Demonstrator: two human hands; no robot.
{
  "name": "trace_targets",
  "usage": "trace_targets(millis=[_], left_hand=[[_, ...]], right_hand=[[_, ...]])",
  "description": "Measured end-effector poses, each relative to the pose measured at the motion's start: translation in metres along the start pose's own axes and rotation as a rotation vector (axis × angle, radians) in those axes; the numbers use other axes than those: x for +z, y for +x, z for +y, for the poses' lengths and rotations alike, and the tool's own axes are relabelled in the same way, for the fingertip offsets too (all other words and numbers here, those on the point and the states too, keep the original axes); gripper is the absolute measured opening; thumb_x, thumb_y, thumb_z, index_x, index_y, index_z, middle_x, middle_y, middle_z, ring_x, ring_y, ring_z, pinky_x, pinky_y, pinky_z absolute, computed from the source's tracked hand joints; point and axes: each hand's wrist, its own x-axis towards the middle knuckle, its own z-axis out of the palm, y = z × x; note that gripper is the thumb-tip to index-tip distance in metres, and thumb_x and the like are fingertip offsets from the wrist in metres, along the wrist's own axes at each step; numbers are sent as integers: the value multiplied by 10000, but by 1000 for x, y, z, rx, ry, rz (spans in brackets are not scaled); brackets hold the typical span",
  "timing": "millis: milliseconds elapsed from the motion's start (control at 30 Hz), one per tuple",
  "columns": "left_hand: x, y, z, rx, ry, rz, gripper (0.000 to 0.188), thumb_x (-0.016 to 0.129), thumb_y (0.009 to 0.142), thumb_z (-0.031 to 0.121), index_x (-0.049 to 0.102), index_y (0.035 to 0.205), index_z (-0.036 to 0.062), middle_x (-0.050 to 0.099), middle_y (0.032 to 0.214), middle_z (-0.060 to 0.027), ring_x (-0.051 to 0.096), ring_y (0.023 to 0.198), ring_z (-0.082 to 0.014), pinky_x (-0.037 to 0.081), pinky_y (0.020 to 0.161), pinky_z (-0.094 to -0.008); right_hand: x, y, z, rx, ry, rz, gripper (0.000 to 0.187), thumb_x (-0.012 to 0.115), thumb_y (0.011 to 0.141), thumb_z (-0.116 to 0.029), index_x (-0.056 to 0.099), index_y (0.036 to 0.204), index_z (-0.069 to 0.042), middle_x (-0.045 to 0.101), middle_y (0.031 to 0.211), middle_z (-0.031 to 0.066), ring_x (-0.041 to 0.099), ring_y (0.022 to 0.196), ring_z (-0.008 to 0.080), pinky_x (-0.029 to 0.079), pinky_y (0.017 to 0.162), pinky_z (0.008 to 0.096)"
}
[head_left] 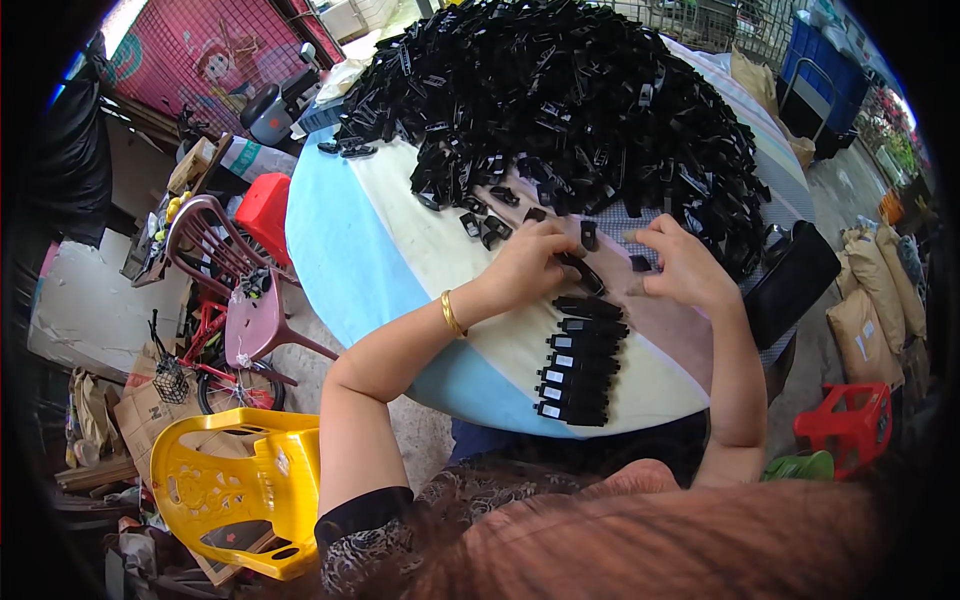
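My left hand [535, 262], with a gold bangle at the wrist, has its fingers closed on a small black plastic part [586, 274]. To its right, my right hand [685, 265] has thumb and fingers apart, next to a small dark piece [640, 263] on the cloth. Just in front of me lies a neat column of several black plastic parts [582, 362], side by side, with pale labels at their left ends. A large heap of similar black parts [560, 120] covers the far half of the table, and a few loose ones [485, 228] lie near my left hand.
The round table [345, 270] wears a striped cloth. A black box-like object [792, 290] sits at its right edge. A yellow plastic chair [240, 490] and a pink chair [250, 330] stand on the left. On the right are a red stool [850, 430] and brown sacks [862, 335].
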Motion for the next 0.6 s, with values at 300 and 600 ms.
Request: trace_targets(millis=[300,600], left_hand=[[3,-8,15,-11,118,-15,201,704,703,133,663,881,49,583,892,-146,584,844,-328,482,750,-387],[1,-8,19,-108,39,-3,198,730,667,96,646,819,2,585,825,-151,596,739,-305,481,660,-353]], right_hand=[[25,15,6,-111,56,227,323,646,687,-4,651,1010,-1,610,845,136,587,814,269,480,683,330],[31,8,-1,-283,-32,185,244,602,637,31,665,870,1,619,836,114,553,853,291,465,779,378]])
